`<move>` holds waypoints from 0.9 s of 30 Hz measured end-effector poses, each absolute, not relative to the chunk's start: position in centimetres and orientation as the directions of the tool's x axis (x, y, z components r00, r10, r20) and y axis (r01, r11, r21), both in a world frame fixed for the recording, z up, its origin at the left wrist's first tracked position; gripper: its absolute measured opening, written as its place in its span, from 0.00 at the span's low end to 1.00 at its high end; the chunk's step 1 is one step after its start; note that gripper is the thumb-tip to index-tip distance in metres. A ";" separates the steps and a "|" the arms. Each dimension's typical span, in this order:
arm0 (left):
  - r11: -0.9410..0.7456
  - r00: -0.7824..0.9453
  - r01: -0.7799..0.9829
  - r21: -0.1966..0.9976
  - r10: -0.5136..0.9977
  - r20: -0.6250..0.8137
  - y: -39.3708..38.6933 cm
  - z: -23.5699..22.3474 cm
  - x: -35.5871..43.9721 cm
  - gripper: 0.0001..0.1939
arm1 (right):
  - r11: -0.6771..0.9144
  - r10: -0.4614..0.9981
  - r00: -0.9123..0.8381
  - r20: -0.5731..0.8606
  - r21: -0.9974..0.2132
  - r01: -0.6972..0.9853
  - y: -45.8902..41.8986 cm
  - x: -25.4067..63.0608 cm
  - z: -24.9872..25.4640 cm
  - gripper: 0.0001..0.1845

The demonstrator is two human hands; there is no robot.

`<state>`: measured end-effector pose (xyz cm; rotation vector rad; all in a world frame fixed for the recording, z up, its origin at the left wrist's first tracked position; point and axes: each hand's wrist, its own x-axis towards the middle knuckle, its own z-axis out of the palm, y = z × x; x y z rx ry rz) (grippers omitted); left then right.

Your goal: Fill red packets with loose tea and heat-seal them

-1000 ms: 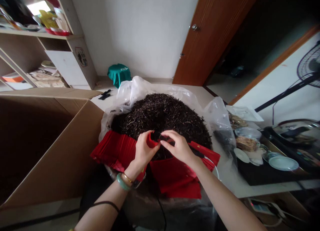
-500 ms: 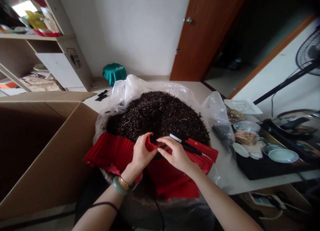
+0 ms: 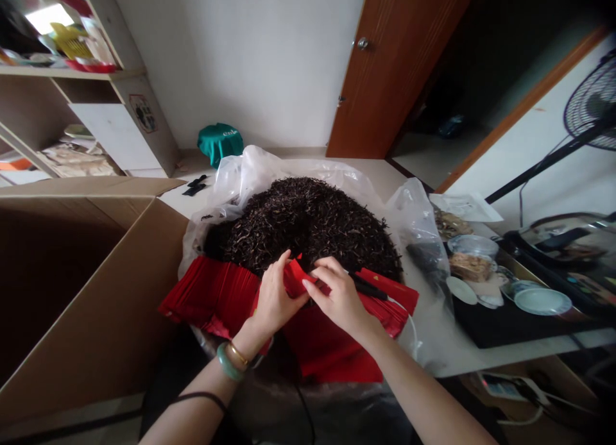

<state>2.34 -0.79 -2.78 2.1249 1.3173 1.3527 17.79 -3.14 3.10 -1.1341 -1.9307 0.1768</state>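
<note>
Pinching a small red packet (image 3: 296,275), the left hand (image 3: 275,299) has a partly closed grip around its side; the right hand's (image 3: 339,299) fingertips, nearly together, touch its near edge. Its dark opening, visible a moment ago, is now covered by red, so the top seems to be folding over. Dried tea leaves (image 3: 317,224) lie beyond, red packets (image 3: 214,297) fanned alongside.

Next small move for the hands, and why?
I'd press the top of the red packet down with the right hand while the left hand steadies it. The left hand has the packet between thumb and fingers, the right fingertips are already at its edge, and a small red tip seems to stick up there.
</note>
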 end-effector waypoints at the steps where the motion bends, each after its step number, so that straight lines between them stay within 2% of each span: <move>1: -0.530 0.143 0.530 0.662 0.825 0.546 -0.8 -2.8 2.4 0.41 | 0.583 0.750 -0.206 0.629 -0.481 0.654 -3.2 18.0 3.5 0.04; 6: -0.537 0.180 0.451 0.712 0.837 0.517 -0.8 -2.9 2.6 0.38 | 0.633 0.701 -0.295 0.649 -0.376 0.677 -3.9 18.2 4.7 0.07; 9: -0.497 0.170 0.402 0.769 0.866 0.471 -0.8 -2.8 2.6 0.34 | 0.654 0.684 -0.320 0.655 -0.357 0.667 -4.2 18.2 5.0 0.07; 12: -0.392 0.143 0.325 0.861 0.920 0.365 -0.8 -2.3 2.4 0.28 | 0.654 0.685 -0.279 0.673 -0.400 0.642 -4.0 18.6 5.2 0.05; 15: -0.224 0.226 0.130 0.966 0.955 0.191 -0.7 -1.3 2.2 0.20 | 0.612 0.724 -0.198 0.661 -0.483 0.627 -3.7 19.3 5.4 0.03; 19: 0.010 0.368 -0.102 0.995 0.930 0.028 -0.7 -0.3 2.2 0.25 | 0.507 0.823 -0.116 0.556 -0.626 0.593 -3.4 20.1 5.6 0.02; 22: 0.054 0.378 -0.120 0.991 0.926 -0.004 -0.8 0.2 2.3 0.27 | 0.476 0.853 -0.115 0.510 -0.666 0.575 -3.4 20.3 5.8 0.03; 27: 0.021 0.422 -0.088 0.996 0.906 0.018 -1.1 0.7 2.1 0.28 | 0.486 0.858 -0.155 0.490 -0.673 0.557 -3.6 19.8 5.6 0.04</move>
